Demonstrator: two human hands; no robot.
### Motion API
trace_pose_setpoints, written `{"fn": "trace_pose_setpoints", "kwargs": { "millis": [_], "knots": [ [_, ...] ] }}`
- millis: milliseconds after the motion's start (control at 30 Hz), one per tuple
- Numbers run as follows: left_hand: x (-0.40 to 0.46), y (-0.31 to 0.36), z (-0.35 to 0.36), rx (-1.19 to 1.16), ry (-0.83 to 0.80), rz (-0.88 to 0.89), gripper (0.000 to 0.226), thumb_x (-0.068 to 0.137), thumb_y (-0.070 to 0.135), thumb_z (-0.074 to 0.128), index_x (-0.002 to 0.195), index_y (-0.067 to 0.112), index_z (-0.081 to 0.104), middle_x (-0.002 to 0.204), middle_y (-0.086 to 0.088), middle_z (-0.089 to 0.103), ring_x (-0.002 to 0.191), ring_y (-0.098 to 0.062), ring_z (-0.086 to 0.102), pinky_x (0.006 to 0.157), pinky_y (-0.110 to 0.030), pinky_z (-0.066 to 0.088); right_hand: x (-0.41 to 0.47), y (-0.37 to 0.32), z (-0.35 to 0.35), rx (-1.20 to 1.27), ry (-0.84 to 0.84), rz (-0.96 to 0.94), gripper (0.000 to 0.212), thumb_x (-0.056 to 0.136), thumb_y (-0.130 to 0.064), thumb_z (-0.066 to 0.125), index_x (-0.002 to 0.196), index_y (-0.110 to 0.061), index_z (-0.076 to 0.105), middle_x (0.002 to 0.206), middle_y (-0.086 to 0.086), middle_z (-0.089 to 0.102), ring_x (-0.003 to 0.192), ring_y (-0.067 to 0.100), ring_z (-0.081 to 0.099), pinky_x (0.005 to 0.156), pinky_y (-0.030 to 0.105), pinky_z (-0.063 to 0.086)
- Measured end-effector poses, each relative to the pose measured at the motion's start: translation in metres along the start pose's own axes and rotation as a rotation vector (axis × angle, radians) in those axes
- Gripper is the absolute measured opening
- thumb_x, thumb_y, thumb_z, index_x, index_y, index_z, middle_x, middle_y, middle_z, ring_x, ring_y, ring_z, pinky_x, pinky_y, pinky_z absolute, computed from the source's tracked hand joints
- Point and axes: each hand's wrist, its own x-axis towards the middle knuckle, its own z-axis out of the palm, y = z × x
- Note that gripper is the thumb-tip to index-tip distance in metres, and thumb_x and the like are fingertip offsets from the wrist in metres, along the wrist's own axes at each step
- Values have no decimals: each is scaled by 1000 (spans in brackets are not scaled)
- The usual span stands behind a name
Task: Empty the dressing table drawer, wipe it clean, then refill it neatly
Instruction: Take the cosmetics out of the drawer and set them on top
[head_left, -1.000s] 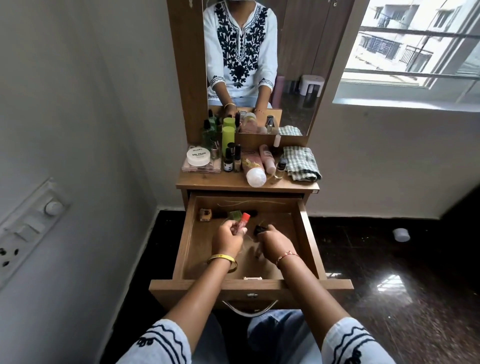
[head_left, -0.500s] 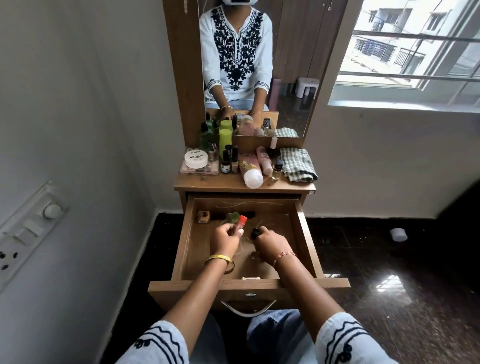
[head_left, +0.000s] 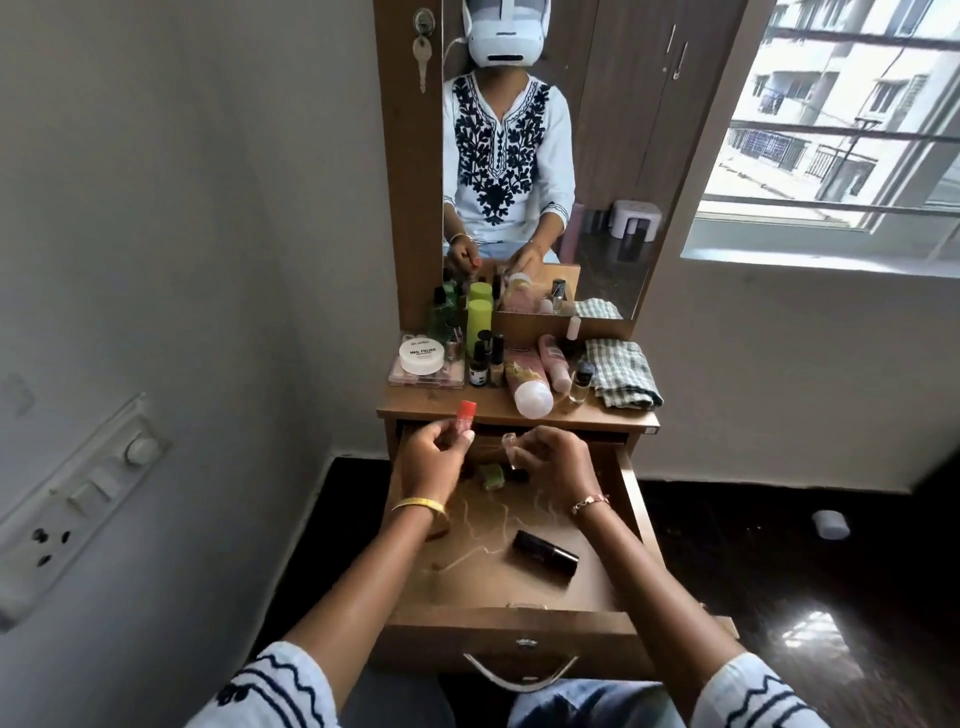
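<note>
Daylight pours in through the window (head_left: 831, 130) on the right, leaving the outdoors washed out. It glares off the dark floor (head_left: 810, 639). The left wall (head_left: 156, 208) sits dimmer and grey. Edges bow from the wide lens; the picture is slightly soft.

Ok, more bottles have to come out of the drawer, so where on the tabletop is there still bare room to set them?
A bare strip runs along the tabletop's front edge, in front of the clear case, left of the fallen white-capped tube. A small gap lies between the roll-on vial and checked cloth. The back, by the green bottles, is crowded.
</note>
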Motion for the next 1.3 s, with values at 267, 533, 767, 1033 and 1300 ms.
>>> {"fn": "trace_pose_setpoints", "kwargs": {
  "millis": [267,533,767,1033,1300],
  "knots": [
    [55,26,-22,279,45,151,20,83,20,64,96,7,70,97,-14,71,91,-31,64,76,-31,47,76,-66,2,-353,-18,-224,12,85,-22,62,90,-17,71,93,5,71,90,23,65,84,37,51],
    [80,19,-26,653,39,325,21,85,19,59,102,17,71,106,-13,68,99,-32,61,78,-34,48,92,-72,16,-726,-199,-245,24,89,-8,47,103,-10,66,114,11,63,105,32,60,90,39,50],
    [87,9,-22,715,8,427,27,83,15,61,108,21,69,110,-11,68,104,-31,61,86,-37,51,90,-69,22,-868,-199,-320,32,95,-7,38,117,-8,61,121,12,59,113,31,56,85,38,48],
    [88,2,-23,639,13,426,40,79,9,66,118,17,63,112,-14,64,107,-30,57,94,-36,48,88,-70,20,-892,-183,-345,31,95,-5,38,115,-7,62,119,12,61,111,30,58,83,38,49],
    [86,6,-28,649,-5,398,41,80,15,66,120,10,60,117,-16,61,110,-31,54,95,-38,45,82,-73,13,-831,-166,-364,31,92,-2,42,113,-7,64,115,13,61,108,32,58,84,36,49]
  ]
}}
